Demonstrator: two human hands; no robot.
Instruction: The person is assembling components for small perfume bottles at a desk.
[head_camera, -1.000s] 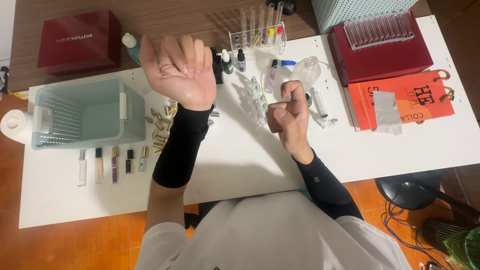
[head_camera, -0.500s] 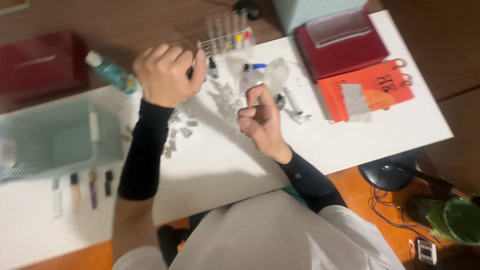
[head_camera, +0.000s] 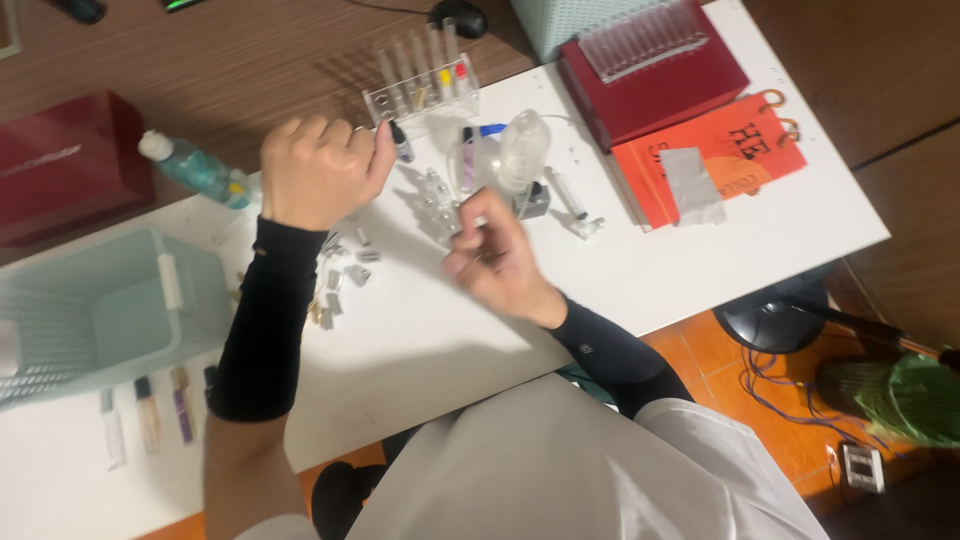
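Note:
My left hand is raised above the white table, its back toward me and its fingers curled into a fist. A small dark-capped vial shows just past its fingertips; I cannot tell whether they touch. My right hand hovers lower near the middle, fingers curled and pinched together, with nothing visible in them. A cluster of small clear vials lies between the hands. Small caps and metal parts are scattered beside my left forearm.
A clear tube rack, a clear plastic bottle and a syringe stand behind the hands. A teal basket and a row of thin vials are on the left. A red box and an orange bag are on the right.
My left hand turned from open palm up into a closed fist. My right hand dropped slightly toward the table's middle. The camera view tilted and shifted.

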